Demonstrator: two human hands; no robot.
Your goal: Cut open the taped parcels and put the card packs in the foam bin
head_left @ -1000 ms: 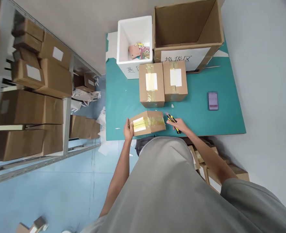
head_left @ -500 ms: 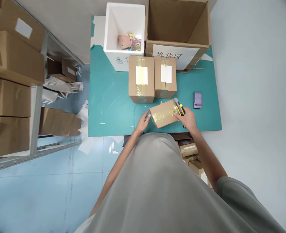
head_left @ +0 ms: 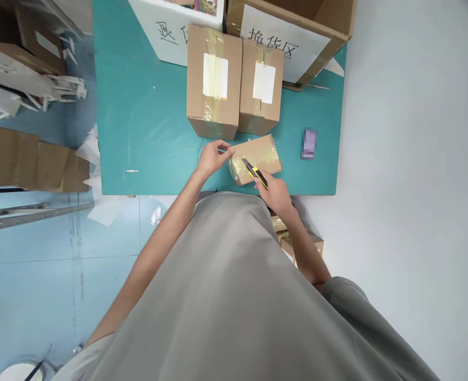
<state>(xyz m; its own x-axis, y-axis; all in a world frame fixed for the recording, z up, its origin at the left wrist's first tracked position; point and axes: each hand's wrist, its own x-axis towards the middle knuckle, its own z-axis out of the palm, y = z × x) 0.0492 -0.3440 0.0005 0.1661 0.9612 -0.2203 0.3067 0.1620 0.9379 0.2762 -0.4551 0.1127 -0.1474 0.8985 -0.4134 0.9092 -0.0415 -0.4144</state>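
A small taped cardboard box (head_left: 262, 152) lies at a slant near the front edge of the green table (head_left: 150, 132). At its left end, my left hand (head_left: 214, 157) pinches the upper corner between thumb and fingers. My right hand (head_left: 276, 193) is closed around a black and yellow utility knife (head_left: 257, 172). The knife's blade points up and left over the left part of the box's taped top; whether it touches the tape I cannot tell.
Two larger taped boxes, a left one (head_left: 214, 111) and a right one (head_left: 261, 111), stand just behind. Farther back are a white foam bin (head_left: 174, 39) and a big open carton (head_left: 317, 32) with handwritten labels. A phone (head_left: 308, 144) lies at the right. Shelving with cartons (head_left: 27, 159) is at the left.
My right hand has brought the knife from the right end of the small box to its left part. My left hand has shifted to the upper left corner. The camera view has also moved.
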